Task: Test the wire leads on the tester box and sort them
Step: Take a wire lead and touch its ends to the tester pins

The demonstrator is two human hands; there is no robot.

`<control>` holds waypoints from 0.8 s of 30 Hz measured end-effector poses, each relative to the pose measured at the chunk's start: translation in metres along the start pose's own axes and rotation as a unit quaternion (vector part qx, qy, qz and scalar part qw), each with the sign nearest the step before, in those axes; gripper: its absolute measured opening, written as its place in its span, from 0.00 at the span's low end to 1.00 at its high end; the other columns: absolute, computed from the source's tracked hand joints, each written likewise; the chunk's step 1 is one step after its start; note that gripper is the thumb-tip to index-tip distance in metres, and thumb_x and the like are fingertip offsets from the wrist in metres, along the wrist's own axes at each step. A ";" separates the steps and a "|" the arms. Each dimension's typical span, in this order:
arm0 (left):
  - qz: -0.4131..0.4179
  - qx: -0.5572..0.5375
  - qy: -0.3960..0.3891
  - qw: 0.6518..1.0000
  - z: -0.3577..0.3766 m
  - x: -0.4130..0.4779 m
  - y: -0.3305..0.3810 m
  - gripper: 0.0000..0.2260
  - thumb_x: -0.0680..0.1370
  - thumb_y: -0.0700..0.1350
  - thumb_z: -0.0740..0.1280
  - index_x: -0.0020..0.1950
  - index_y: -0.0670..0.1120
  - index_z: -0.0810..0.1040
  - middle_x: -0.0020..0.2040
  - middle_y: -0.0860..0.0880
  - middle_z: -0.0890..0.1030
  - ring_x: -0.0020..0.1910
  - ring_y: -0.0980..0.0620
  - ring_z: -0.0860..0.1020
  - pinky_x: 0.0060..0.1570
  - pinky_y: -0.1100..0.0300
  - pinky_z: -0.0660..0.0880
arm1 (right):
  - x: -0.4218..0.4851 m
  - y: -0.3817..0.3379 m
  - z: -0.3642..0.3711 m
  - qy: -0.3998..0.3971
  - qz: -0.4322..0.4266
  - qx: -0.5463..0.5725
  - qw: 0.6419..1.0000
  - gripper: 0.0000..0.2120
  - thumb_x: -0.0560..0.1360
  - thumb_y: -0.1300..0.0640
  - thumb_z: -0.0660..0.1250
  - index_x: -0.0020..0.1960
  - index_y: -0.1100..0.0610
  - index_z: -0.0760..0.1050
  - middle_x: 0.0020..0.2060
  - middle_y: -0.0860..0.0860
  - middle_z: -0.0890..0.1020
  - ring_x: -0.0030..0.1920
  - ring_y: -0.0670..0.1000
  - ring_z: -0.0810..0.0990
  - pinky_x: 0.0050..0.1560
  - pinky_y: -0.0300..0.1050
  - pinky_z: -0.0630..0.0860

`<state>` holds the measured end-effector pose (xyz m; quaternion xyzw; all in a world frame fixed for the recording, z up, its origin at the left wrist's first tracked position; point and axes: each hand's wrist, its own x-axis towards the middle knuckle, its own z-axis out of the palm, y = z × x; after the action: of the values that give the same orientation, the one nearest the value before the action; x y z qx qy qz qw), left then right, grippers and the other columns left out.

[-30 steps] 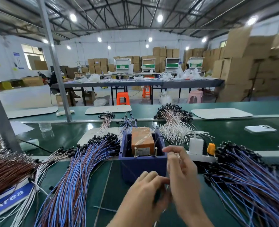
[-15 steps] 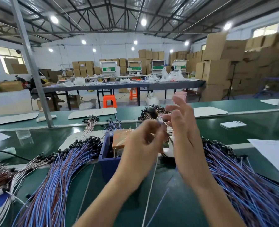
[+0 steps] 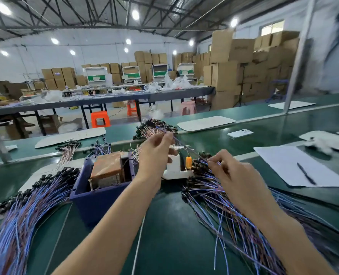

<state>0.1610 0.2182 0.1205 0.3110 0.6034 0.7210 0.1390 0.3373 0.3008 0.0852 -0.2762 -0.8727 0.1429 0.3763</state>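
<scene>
Two fanned piles of blue-and-brown leads flank the work, the left pile [image 3: 25, 211] and the right pile [image 3: 234, 225]. They are likely untested and sorted stock, each within reach of its own hand. Between them stands the blue tester box [image 3: 97, 201], open top facing the person, with a white power strip [image 3: 176, 171] just beside it. The left hand [image 3: 154, 153] pinches one wire lead [image 3: 181, 143], raised above the box. The right hand [image 3: 236, 175], fingers curled, pinches among the right pile's black ends. The green worktop [image 3: 174, 235] also carries a paper sheet [image 3: 283, 161]. Stacked cartons [image 3: 234, 62] fill the warehouse behind.
</scene>
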 end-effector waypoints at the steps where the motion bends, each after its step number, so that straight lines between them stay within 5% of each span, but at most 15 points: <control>1: -0.019 0.014 -0.016 1.000 0.012 0.004 -0.006 0.06 0.82 0.48 0.67 0.48 0.49 0.82 0.35 0.57 0.83 0.33 0.58 0.80 0.29 0.67 0.74 | -0.001 0.009 -0.004 0.000 0.009 -0.036 0.999 0.06 0.82 0.43 0.60 0.49 0.43 0.71 0.29 0.40 0.77 0.29 0.41 0.76 0.29 0.35 0.70; 4: -0.120 0.076 -0.118 0.983 0.047 0.015 -0.018 0.07 0.83 0.41 0.65 0.53 0.41 0.81 0.44 0.47 0.84 0.38 0.54 0.81 0.33 0.65 0.77 | -0.004 0.041 -0.013 -0.053 0.093 -0.116 0.987 0.09 0.83 0.43 0.58 0.57 0.44 0.74 0.44 0.46 0.84 0.44 0.53 0.82 0.42 0.49 0.77; 7: -0.201 0.123 -0.207 0.949 0.064 0.013 -0.029 0.06 0.84 0.37 0.61 0.47 0.41 0.75 0.45 0.45 0.78 0.38 0.53 0.77 0.34 0.65 0.77 | -0.012 0.065 -0.016 -0.127 0.166 -0.163 0.964 0.19 0.84 0.43 0.55 0.72 0.47 0.68 0.64 0.50 0.76 0.62 0.54 0.76 0.59 0.50 0.74; 9: -0.213 0.133 -0.236 0.939 0.064 0.009 -0.040 0.10 0.84 0.38 0.59 0.43 0.44 0.71 0.43 0.47 0.76 0.37 0.52 0.76 0.34 0.63 0.76 | -0.019 0.072 -0.012 -0.121 0.169 -0.179 0.962 0.23 0.84 0.43 0.54 0.76 0.50 0.64 0.69 0.51 0.72 0.66 0.54 0.72 0.65 0.50 0.71; 15: -0.174 0.222 -0.316 0.906 0.020 -0.005 -0.069 0.09 0.85 0.45 0.61 0.62 0.47 0.77 0.51 0.50 0.85 0.43 0.55 0.84 0.42 0.62 0.81 | -0.026 0.039 0.018 -0.023 0.074 -0.059 0.995 0.17 0.83 0.50 0.58 0.70 0.48 0.72 0.63 0.47 0.78 0.62 0.49 0.74 0.64 0.47 0.70; 19: -0.176 0.269 -0.370 0.872 -0.032 -0.019 -0.071 0.11 0.84 0.50 0.61 0.59 0.48 0.80 0.50 0.51 0.85 0.41 0.56 0.84 0.43 0.61 0.81 | -0.028 -0.002 0.063 -0.025 0.000 0.027 0.999 0.12 0.82 0.53 0.61 0.64 0.50 0.76 0.55 0.46 0.82 0.53 0.50 0.78 0.52 0.45 0.75; 22: -0.184 0.315 -0.384 0.849 -0.081 -0.029 -0.066 0.11 0.84 0.50 0.60 0.56 0.49 0.81 0.49 0.49 0.85 0.46 0.48 0.85 0.44 0.57 0.82 | -0.033 -0.033 0.106 -0.084 -0.031 0.077 0.993 0.11 0.82 0.52 0.61 0.63 0.46 0.76 0.53 0.43 0.83 0.45 0.44 0.78 0.42 0.34 0.69; 24: -0.194 0.348 -0.369 0.840 -0.117 -0.034 -0.063 0.13 0.84 0.50 0.59 0.56 0.45 0.80 0.52 0.44 0.84 0.44 0.49 0.84 0.44 0.54 0.83 | -0.037 -0.052 0.136 -0.124 -0.051 0.089 0.987 0.11 0.83 0.51 0.59 0.63 0.43 0.75 0.54 0.42 0.83 0.47 0.45 0.80 0.42 0.36 0.68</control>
<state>0.1039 0.1222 0.0411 0.4587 0.7665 0.2536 0.3712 0.2390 0.2315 -0.0047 -0.1769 -0.9094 0.2340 0.2948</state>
